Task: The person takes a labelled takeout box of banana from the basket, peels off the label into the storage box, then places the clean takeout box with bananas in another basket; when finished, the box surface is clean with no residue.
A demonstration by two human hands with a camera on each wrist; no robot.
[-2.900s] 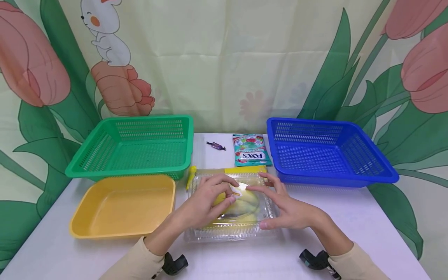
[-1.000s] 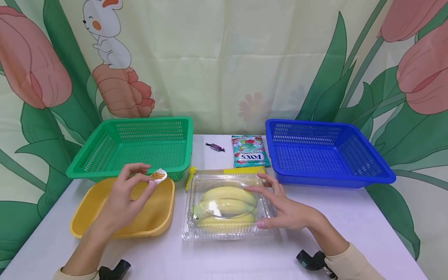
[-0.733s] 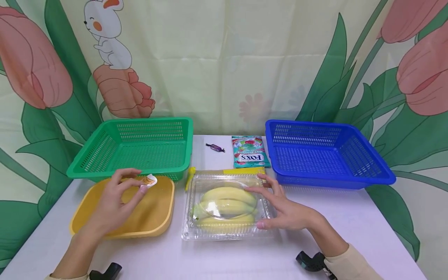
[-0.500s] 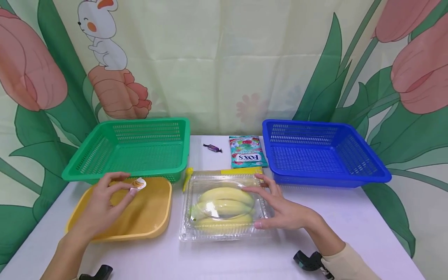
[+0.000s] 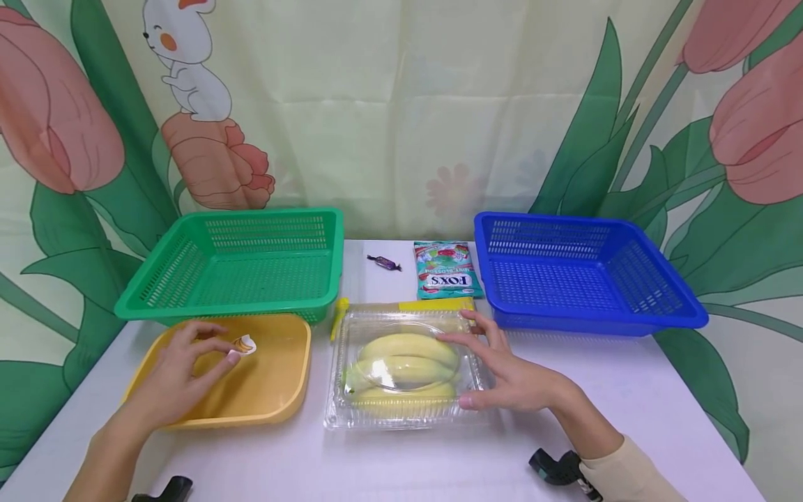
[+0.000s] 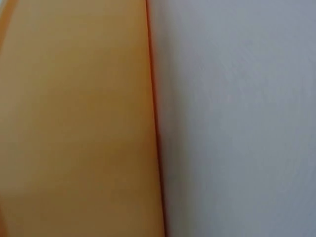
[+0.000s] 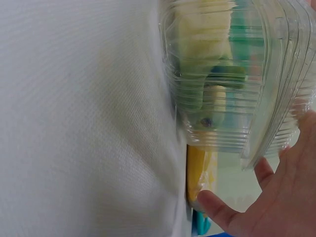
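Observation:
My left hand [image 5: 182,373] is over the yellow tray [image 5: 295,401], thumb and forefinger pinching a small white sticker [image 5: 246,344] with a banana picture. My right hand [image 5: 514,373] rests at the right side of a clear plastic clamshell box [image 5: 401,415]. Its fingers are spread, forefinger on the lid and thumb near the front edge. Several yellow bananas [image 5: 401,369] lie inside the box, lid closed. In the right wrist view the fingertips [image 7: 264,170] meet the rim of the clear box [image 7: 232,108]. The left wrist view shows the tray wall [image 6: 79,118] but no hand.
Behind the tray stands a green basket [image 5: 251,307]; a blue basket [image 5: 596,322] is at the back right. Between them lie a purple wrapped candy [image 5: 385,263] and a teal candy bag [image 5: 447,270]. A yellow packet [image 5: 439,305] lies behind the clear box.
My left hand has lifted the sticker away from the box lid, then carried it left and lowered it over the yellow tray. My right hand has stayed at the box.

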